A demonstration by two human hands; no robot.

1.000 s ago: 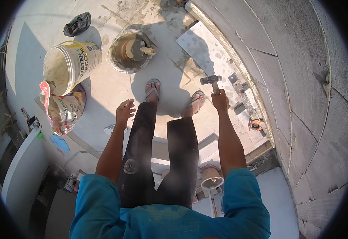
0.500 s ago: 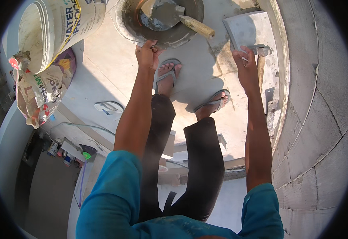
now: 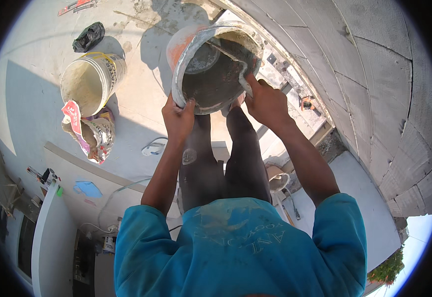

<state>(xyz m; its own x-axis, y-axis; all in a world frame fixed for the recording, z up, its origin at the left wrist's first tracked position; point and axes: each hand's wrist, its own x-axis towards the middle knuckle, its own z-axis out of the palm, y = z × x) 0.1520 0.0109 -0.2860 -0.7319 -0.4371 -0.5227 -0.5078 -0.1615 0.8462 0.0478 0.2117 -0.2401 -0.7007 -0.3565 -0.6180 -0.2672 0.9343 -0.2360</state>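
Head view: a grey block wall (image 3: 374, 94) fills the right of the frame, so I should give it room. At upper centre, the mortar-smeared tub (image 3: 178, 81) leans with its mouth toward me, grey mix (image 3: 216, 84) inside; an even tilt should avoid slopping. What looks like the trowel (image 3: 242, 73) crosses its right side, best pinned against the rim. My right hand (image 3: 268, 101) curls round its handle; whether it also bears weight, I can't tell. My left hand (image 3: 179, 118) clamps the rim's lower left, thumb over the edge, rightly firm.
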